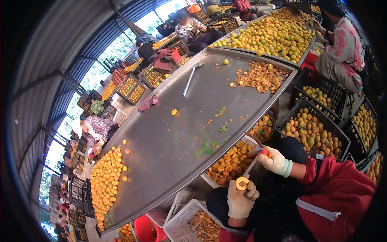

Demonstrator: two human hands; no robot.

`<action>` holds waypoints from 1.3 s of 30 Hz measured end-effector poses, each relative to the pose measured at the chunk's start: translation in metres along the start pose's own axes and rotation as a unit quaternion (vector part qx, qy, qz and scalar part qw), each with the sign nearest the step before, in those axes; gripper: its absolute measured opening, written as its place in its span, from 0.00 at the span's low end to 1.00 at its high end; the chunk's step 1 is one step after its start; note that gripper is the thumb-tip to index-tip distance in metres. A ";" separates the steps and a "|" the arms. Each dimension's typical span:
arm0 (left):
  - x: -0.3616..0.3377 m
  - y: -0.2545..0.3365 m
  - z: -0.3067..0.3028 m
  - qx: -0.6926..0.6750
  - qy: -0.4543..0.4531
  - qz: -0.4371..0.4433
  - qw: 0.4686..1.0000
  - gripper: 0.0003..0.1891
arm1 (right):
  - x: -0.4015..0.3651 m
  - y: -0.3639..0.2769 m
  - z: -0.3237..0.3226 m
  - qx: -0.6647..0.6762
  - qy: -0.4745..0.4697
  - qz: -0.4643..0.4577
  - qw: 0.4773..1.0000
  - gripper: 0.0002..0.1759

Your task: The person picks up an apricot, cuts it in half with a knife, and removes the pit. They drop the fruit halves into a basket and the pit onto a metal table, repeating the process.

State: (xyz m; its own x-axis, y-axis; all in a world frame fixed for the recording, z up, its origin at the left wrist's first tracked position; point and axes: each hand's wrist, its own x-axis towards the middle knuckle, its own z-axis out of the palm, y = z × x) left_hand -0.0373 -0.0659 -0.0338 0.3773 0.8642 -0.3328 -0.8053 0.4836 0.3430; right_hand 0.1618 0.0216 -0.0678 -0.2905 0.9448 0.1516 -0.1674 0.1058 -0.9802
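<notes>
My left hand [240, 200], in a pale knitted glove, is closed around a cut apricot [242, 183]. The cut face is turned up and shows a dark centre, perhaps the stone. My right hand [275, 161], gloved too, grips a small knife [264, 152] by its red handle, its blade pointing toward the table. Just beyond my hands, a white crate [210, 180] holds apricot halves [230, 164]. Below my left hand stands another white crate [177, 229] with smaller, browner apricot pieces [204, 226].
A metal table [161, 141] slopes across the view, with whole apricots [105, 177] heaped at its near-left end and cut pieces [262, 76] at the far end. Black crates of apricots [312, 133] stand to my right. A red bucket [146, 230] is below. Several people work around.
</notes>
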 end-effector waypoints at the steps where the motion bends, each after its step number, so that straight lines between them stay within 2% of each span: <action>1: 0.001 0.001 -0.003 -0.011 -0.019 0.002 1.000 0.32 | -0.015 -0.003 -0.002 -0.043 -0.036 0.028 0.998 0.30; 2: 0.000 0.002 0.001 -0.011 -0.020 0.001 1.000 0.32 | -0.028 -0.012 0.005 -0.081 -0.012 -0.014 0.997 0.29; 4: -0.003 0.001 0.015 0.060 0.039 0.019 0.997 0.32 | -0.053 -0.047 0.006 -0.328 -0.054 0.030 0.943 0.29; 5: -0.004 -0.001 0.020 0.062 0.039 0.018 0.997 0.32 | -0.053 -0.084 0.010 -0.375 -0.104 0.159 0.907 0.23; 6: -0.004 -0.005 0.023 0.116 0.062 0.031 0.991 0.33 | -0.055 -0.081 0.008 -0.374 -0.102 0.159 0.908 0.23; 8: -0.003 -0.013 0.032 0.170 0.081 0.041 0.981 0.34 | -0.060 -0.069 0.001 -0.236 -0.022 0.052 0.970 0.16; 9: -0.002 -0.017 0.036 0.187 0.096 0.041 0.977 0.35 | -0.058 -0.065 0.006 -0.093 -0.019 0.054 0.994 0.11; 10: -0.002 -0.020 0.041 0.204 0.111 0.042 0.972 0.35 | -0.058 -0.071 0.010 -0.092 -0.014 0.052 0.994 0.11; 11: -0.003 -0.022 0.046 0.208 0.107 0.041 0.971 0.35 | -0.057 -0.082 0.015 0.014 -0.070 0.168 0.983 0.11; 12: -0.004 -0.023 0.050 0.218 0.109 0.031 0.969 0.35 | -0.056 -0.094 0.023 0.120 -0.126 0.279 0.944 0.12; 14: -0.008 -0.024 0.056 0.228 0.110 0.025 0.967 0.35 | -0.058 -0.106 0.034 0.121 -0.119 0.273 0.947 0.10; 16: -0.010 -0.025 0.059 0.261 0.136 0.025 0.955 0.35 | -0.059 -0.091 0.034 0.251 -0.073 0.196 0.945 0.10; 17: -0.011 -0.026 0.059 0.260 0.137 0.026 0.955 0.35 | -0.055 -0.093 0.034 0.264 -0.058 0.074 0.960 0.10; 18: -0.011 -0.026 0.059 0.281 0.113 0.020 0.953 0.34 | -0.052 -0.096 0.039 0.318 0.018 0.058 0.946 0.12; 20: -0.010 -0.031 0.062 0.304 0.085 0.007 0.949 0.33 | -0.037 -0.110 0.047 0.351 0.089 0.030 0.932 0.15; 23: -0.007 -0.041 0.079 0.242 0.113 -0.022 0.963 0.31 | -0.031 -0.116 0.046 0.419 0.096 0.057 0.901 0.18; 28: -0.006 -0.050 0.085 0.231 0.122 -0.015 0.965 0.29 | -0.025 -0.103 0.048 0.415 0.128 0.024 0.900 0.19; 29: -0.004 -0.052 0.084 0.231 0.123 -0.016 0.965 0.29 | -0.025 -0.100 0.049 0.379 0.132 0.002 0.916 0.19; 33: 0.005 -0.067 0.077 0.276 0.179 0.048 0.943 0.28 | -0.023 -0.088 0.053 0.318 0.171 -0.015 0.932 0.20; 34: 0.007 -0.070 0.076 0.287 0.196 0.075 0.935 0.29 | -0.024 -0.089 0.052 0.318 0.171 -0.014 0.932 0.20; 36: 0.008 -0.069 0.076 0.283 0.200 0.073 0.935 0.27 | -0.024 -0.093 0.048 0.405 0.123 0.040 0.905 0.17; 38: 0.008 -0.069 0.073 0.280 0.206 0.067 0.935 0.26 | -0.023 -0.090 0.046 0.401 0.114 0.051 0.907 0.17; 39: 0.008 -0.068 0.069 0.337 0.178 0.061 0.923 0.21 | -0.023 -0.088 0.046 0.397 0.102 0.060 0.910 0.18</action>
State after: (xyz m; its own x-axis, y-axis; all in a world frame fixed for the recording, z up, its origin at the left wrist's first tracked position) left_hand 0.0521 -0.0826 0.0011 0.0311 0.8758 -0.4816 -0.3201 0.4652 0.8253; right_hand 0.1402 -0.0231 0.0211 -0.1843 0.9812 -0.0572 -0.7976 -0.1833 -0.5747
